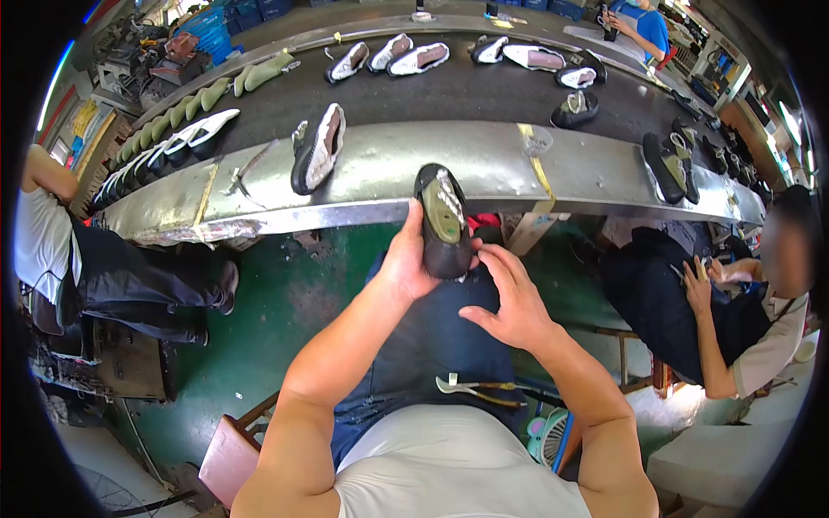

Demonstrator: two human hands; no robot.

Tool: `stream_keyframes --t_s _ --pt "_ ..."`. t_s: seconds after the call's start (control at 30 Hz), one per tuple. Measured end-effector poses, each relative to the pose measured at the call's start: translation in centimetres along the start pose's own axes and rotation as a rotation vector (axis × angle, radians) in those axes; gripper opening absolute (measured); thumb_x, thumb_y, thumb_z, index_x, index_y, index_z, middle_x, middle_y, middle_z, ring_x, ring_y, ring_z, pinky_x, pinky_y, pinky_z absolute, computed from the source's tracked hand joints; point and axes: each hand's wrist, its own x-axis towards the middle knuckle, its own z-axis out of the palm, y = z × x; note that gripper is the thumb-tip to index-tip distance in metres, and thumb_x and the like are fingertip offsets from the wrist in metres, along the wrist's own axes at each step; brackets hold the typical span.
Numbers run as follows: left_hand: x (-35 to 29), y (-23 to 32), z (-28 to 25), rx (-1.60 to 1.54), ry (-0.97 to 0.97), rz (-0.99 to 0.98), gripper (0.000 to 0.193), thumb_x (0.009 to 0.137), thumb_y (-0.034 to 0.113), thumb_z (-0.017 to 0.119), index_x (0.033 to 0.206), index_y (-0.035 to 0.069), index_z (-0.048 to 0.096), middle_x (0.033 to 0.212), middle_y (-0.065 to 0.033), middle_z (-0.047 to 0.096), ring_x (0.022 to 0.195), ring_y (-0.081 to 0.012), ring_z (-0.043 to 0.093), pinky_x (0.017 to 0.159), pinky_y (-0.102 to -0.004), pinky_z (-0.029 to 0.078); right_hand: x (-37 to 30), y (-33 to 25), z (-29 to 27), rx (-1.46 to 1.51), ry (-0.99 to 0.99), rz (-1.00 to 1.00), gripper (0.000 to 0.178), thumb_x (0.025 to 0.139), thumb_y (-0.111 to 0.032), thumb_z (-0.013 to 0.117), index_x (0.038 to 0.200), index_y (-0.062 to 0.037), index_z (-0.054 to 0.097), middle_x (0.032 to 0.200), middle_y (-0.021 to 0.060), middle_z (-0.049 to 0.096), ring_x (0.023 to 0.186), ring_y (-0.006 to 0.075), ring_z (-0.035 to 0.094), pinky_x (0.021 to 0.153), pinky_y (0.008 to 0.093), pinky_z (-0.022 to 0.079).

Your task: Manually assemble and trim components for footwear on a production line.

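Note:
My left hand (408, 259) is wrapped round a black shoe (446, 220) with an olive-green inside and white lacing or padding near its far end. The shoe is held over my lap, close to the bench's front edge. Beside its near end, my right hand (516, 298) is open, thumb spread from the fingers. Its fingertips are at the shoe's right side; whether they touch it I cannot tell. On the metal ledge, left of the held shoe, stands a black shoe with a white lining (320, 151).
Several shoes stand on the black belt (449, 99) behind the metal ledge (432, 147). Green and white shoe parts (190, 112) line its left side. Hand tools (480, 388) lie on my lap near a green fan (548, 436). People sit at left and right.

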Motion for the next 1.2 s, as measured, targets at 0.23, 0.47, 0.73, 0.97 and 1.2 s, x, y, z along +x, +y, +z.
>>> stream_keyframes --t_s 0.23,0.47,0.73,0.97,1.2 --pt "2.2 0.1 0.7 0.133 0.099 0.062 0.058 0.107 0.052 0.028 0.14 0.009 0.048 0.132 -0.0116 0.059 0.119 -0.0255 0.06 0.103 -0.0435 0.049 6.5 2.8 3.1 0.515 0.024 0.288 0.105 0.075 -0.029 0.084 0.151 0.0065 0.021 0.148 0.0261 0.039 0.138 0.0355 0.042 0.112 0.0425 0.037" --pt "5.6 4.5 0.1 0.332 0.104 0.01 0.071 0.099 0.061 0.047 0.144 0.007 0.043 0.143 -0.0106 0.05 0.127 -0.0233 0.049 0.104 -0.0407 0.042 13.2 7.5 2.2 1.08 0.256 0.546 0.066 0.081 -0.009 0.069 0.141 0.0036 0.042 0.124 0.0104 0.059 0.111 0.0167 0.058 0.096 0.0331 0.048" --pt "7.1 8.5 1.7 1.633 -0.27 0.953 0.119 0.077 0.015 0.079 0.156 0.0 -0.008 0.161 -0.0309 -0.006 0.15 -0.0499 -0.007 0.121 -0.0564 0.008 17.5 7.9 1.2 0.716 0.107 0.348 0.088 0.084 -0.033 0.078 0.148 0.0063 0.033 0.138 0.0221 0.053 0.127 0.0264 0.053 0.108 0.036 0.041" --pt "6.7 11.9 3.8 1.764 -0.157 1.016 0.11 0.071 -0.003 0.077 0.156 -0.002 0.006 0.159 -0.0282 0.018 0.148 -0.0436 0.025 0.119 -0.0463 0.026 19.2 5.2 -2.0 0.842 -0.015 0.255 0.086 0.087 -0.016 0.078 0.152 0.004 0.025 0.146 0.0184 0.044 0.129 0.0237 0.05 0.104 0.0368 0.047" --pt "6.3 15.8 6.1 1.775 -0.169 1.164 0.089 0.081 0.008 0.078 0.153 0.005 0.027 0.151 -0.0285 0.032 0.137 -0.0468 0.04 0.114 -0.0458 0.035 19.2 5.7 -2.1 0.606 0.086 0.025 0.071 0.085 -0.015 0.076 0.144 0.0002 0.04 0.141 0.0215 0.05 0.123 0.0324 0.057 0.093 0.0403 0.055"
